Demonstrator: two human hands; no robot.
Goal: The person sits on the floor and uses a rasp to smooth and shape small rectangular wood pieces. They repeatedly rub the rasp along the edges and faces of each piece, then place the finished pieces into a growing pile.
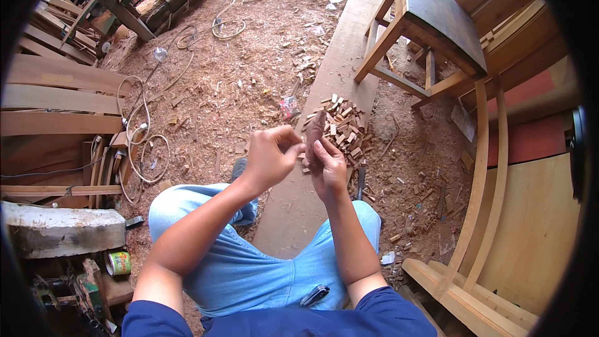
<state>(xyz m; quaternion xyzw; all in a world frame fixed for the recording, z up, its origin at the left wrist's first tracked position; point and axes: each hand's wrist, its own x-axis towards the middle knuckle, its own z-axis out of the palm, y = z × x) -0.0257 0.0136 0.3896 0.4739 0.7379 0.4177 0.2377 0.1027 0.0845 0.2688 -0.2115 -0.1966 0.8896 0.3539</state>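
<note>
My right hand [331,168] holds an elongated dark reddish-brown piece [317,128] upright, thumb along its side; it looks like carved wood. Just left of it, my left hand [271,156] has thumb and index finger curled close together, and what they hold, if anything, is too small to tell. Beyond both hands, a heap of small pale wooden blocks [348,131] lies on a long board [346,31]. A tool with a dark handle [361,181], perhaps a chisel, lies beside my right knee.
A wooden chair [437,15] stands at upper right, near leaning frames and panels [524,212]. Stacked planks [56,122], looped cords [146,156], a concrete block [62,231] and a can [118,263] are at left. A workbench [125,6] stands behind. Wood shavings cover the floor [262,56].
</note>
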